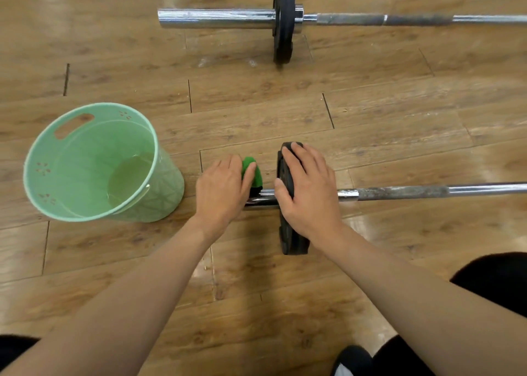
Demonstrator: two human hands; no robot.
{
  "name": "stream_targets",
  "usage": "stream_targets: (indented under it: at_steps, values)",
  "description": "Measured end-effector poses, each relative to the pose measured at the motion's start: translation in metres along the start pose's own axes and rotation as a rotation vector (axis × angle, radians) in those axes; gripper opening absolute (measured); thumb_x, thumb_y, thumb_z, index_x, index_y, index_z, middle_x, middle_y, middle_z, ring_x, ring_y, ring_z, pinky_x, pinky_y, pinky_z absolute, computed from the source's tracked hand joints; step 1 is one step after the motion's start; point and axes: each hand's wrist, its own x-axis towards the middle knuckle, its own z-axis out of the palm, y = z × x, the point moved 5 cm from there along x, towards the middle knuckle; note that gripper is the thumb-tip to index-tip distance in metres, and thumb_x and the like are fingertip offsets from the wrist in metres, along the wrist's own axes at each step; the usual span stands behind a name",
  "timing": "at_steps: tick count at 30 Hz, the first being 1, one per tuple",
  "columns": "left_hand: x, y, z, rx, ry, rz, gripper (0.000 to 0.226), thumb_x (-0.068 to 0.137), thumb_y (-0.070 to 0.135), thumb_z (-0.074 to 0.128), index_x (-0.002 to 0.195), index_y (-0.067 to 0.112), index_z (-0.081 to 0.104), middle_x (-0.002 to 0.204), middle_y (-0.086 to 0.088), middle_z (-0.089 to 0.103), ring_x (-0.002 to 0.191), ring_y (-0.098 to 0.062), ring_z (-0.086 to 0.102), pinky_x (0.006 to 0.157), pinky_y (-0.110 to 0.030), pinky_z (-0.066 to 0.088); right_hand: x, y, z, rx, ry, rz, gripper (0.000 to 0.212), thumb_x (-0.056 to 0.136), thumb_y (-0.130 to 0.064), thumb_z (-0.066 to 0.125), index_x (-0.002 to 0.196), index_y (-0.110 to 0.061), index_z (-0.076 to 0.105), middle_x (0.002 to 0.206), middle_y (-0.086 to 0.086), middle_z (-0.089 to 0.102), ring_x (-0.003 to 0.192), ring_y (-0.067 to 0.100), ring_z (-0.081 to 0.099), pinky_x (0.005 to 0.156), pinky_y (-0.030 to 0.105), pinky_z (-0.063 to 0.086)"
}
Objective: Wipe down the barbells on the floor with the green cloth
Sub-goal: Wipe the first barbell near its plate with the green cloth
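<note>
Nearest, at 5 o'clock, a dark-trousered knee (499, 278) shows that the person is low on the wooden floor (256, 104). Just below the middle, the left hand (222, 187) curls round the green cloth (253, 173) and presses it onto the chrome sleeve of the near barbell (427, 190), whose shaft runs off toward 3 o'clock. The right hand (306, 193) lies over the rim of its black weight plate (293, 241), fingers fairly straight and together, thumb on the sleeve-side face, steadying rather than clutching. At 9 o'clock a mint-green bucket (37, 153) holding water stands near the sleeve's end. At 12 o'clock lies the far barbell (216, 18) with its own plate (283, 33). The step in hand looks like wiping the near sleeve. Next, I judge, the cloth must slide or twist along it while the plate is held against rolling, then pass to the shaft.
</note>
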Motion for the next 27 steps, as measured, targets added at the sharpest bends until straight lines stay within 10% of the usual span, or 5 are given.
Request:
stream_targets:
  at_steps: [13,27]
  values:
    - [0.044,0.13,-0.081,-0.277,-0.033,0.068,0.031,0.101,0.039,0.039,0.093,0.013,0.055,0.084,-0.008,0.06,0.075,-0.028,0.055,0.064,-0.035,0.035,0.024,0.097,-0.112,-0.308,-0.471,-0.09,0.102,0.084,-0.08,0.003,0.166,-0.02,0.011,0.173,0.008,0.013,0.158,0.026,0.015,0.125,0.045,0.016]
    - [0.003,0.226,0.064,-0.049,-0.474,0.066,0.029,0.106,0.034,0.048,0.119,0.009,0.056,0.114,-0.012,0.057,0.103,-0.032,0.051,0.086,-0.043,0.041,-0.009,0.239,-0.101,-0.213,-0.543,-0.023,0.098,0.086,-0.077,0.008,0.165,-0.02,0.018,0.171,0.009,0.02,0.156,0.027,0.018,0.124,0.045,0.022]
